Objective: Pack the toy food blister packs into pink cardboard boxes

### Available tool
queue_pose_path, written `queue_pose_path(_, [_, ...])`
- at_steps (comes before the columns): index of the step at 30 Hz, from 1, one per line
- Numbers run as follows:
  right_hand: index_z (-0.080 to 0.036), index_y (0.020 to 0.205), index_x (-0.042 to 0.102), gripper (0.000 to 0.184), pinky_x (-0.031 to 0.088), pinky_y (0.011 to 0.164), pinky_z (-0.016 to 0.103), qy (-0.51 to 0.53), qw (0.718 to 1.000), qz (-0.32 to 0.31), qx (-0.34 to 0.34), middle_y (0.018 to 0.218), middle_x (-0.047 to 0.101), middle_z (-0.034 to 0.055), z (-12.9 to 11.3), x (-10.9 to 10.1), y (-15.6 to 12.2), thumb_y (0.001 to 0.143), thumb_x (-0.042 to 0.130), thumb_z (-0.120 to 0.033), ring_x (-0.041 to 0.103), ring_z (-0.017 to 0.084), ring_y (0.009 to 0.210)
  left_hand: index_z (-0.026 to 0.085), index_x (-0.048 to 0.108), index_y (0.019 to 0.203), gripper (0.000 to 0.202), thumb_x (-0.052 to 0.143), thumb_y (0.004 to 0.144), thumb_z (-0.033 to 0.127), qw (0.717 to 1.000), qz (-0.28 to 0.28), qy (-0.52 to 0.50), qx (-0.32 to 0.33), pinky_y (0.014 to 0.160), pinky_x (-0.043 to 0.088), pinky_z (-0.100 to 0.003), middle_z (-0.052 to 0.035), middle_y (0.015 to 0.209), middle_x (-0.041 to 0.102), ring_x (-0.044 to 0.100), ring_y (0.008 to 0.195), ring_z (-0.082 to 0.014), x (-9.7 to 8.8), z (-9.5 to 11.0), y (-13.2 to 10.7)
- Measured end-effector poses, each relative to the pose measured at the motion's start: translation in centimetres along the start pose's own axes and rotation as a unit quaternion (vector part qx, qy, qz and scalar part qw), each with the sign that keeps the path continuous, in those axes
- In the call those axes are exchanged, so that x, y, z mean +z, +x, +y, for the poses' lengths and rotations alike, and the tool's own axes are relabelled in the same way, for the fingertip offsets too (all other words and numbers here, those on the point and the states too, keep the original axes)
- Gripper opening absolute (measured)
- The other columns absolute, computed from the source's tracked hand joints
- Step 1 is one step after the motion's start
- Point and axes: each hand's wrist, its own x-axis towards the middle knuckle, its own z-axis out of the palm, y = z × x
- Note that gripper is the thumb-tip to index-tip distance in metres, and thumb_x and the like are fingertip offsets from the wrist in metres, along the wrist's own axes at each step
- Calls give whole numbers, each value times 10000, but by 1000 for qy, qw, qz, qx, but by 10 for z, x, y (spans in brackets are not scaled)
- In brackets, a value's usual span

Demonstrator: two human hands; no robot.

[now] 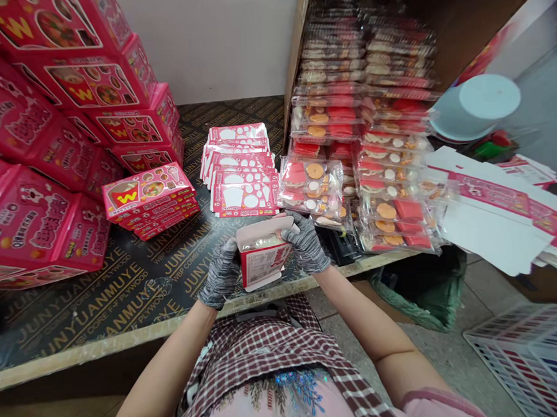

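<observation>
Between my two gloved hands, just over the table's front edge, is a small pink and white cardboard box (266, 265) with its top flap raised. Something pale shows inside its opening, too blurred to name. My left hand (221, 275), in a grey knit glove, grips the box's left side. On the opposite side, my right hand (305, 243) holds the top right corner by the flap. Right behind the box lies a pile of printed pink cards with white cut-out shapes (243, 179). Clear packets of red and orange pieces (312, 182) lie beyond my right hand.
Pink printed boxes (137, 104) are stacked high at the left, with a lower pile of boxes (149, 193) nearer. Rows of filled packets (388, 165) cover the right. Flat cartons (493, 216), a light blue stool (483, 104), a green bag-lined bin (418, 294) and a white crate (533, 351) stand further right.
</observation>
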Motion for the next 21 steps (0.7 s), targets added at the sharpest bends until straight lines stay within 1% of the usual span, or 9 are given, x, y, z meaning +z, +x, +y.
queue_pose_path(3, [-226, 1002, 706, 452, 513, 775, 331, 9, 1000, -2, -8, 926, 717, 34, 1, 2, -11, 693, 730, -554, 630, 215, 832, 154, 746, 1051, 399, 718, 779, 445, 998, -1, -46, -47, 905, 580, -429, -74, 1042, 772, 712, 982, -288, 2, 1, 0])
queue_pose_path(5, [-236, 1116, 688, 523, 531, 813, 353, 55, 998, -7, 15, 991, 723, 48, 1, 2, -18, 778, 625, -629, 659, 232, 890, 153, 745, 1041, 372, 717, 740, 370, 998, 21, -31, -44, 902, 575, -417, -72, 1062, 770, 709, 976, -278, -1, 0, 3])
queue_pose_path(7, [-235, 1154, 679, 561, 545, 815, 359, 87, 995, -21, 40, 1005, 731, 55, 3, 2, -22, 807, 582, -665, 675, 236, 900, 163, 757, 987, 326, 717, 714, 337, 999, 45, -1, -24, 911, 566, -389, -61, 1050, 773, 704, 969, -256, -7, 0, 6])
queue_pose_path(10, [-226, 1076, 704, 532, 552, 848, 360, 61, 998, -16, 26, 1016, 743, 65, 11, 5, -26, 775, 659, -662, 682, 246, 938, 195, 779, 960, 323, 759, 646, 268, 998, 62, 7, 10, 886, 560, -340, -37, 1021, 782, 703, 944, -225, -9, 2, 7])
queue_pose_path(12, [-228, 1008, 712, 492, 554, 885, 382, 41, 999, 26, -3, 1005, 751, 72, 17, 11, -27, 788, 657, -664, 689, 259, 969, 219, 787, 927, 303, 784, 624, 232, 995, 90, -8, 39, 848, 563, -322, -21, 965, 791, 713, 894, -209, -4, 5, 4])
queue_pose_path(14, [-226, 943, 708, 454, 559, 901, 417, 59, 996, 66, -23, 958, 755, 80, 21, 18, -29, 827, 620, -656, 704, 274, 974, 229, 783, 848, 210, 805, 640, 254, 990, 112, -28, 83, 832, 570, -333, -17, 902, 794, 727, 858, -212, 4, 6, 0])
queue_pose_path(17, [-219, 831, 690, 436, 567, 905, 455, 110, 989, 89, -42, 901, 758, 89, 19, 26, -34, 875, 554, -631, 725, 289, 965, 214, 763, 767, 163, 820, 693, 348, 986, 94, -25, 137, 842, 577, -368, -39, 875, 792, 742, 859, -236, 10, 8, -4])
queue_pose_path(19, [-224, 769, 674, 389, 571, 902, 453, 96, 990, 92, -44, 870, 764, 78, 15, 27, -36, 865, 586, -591, 734, 287, 941, 201, 758, 768, 180, 820, 726, 365, 987, 72, 31, 138, 830, 578, -372, -57, 886, 793, 747, 855, -243, 7, 10, -4])
queue_pose_path(21, [-233, 746, 673, 306, 572, 908, 442, 49, 993, 91, -47, 849, 771, 60, 10, 26, -36, 837, 651, -525, 739, 280, 921, 196, 768, 820, 178, 821, 745, 349, 985, 53, 103, 126, 830, 577, -372, -73, 926, 794, 750, 876, -250, 1, 14, -2])
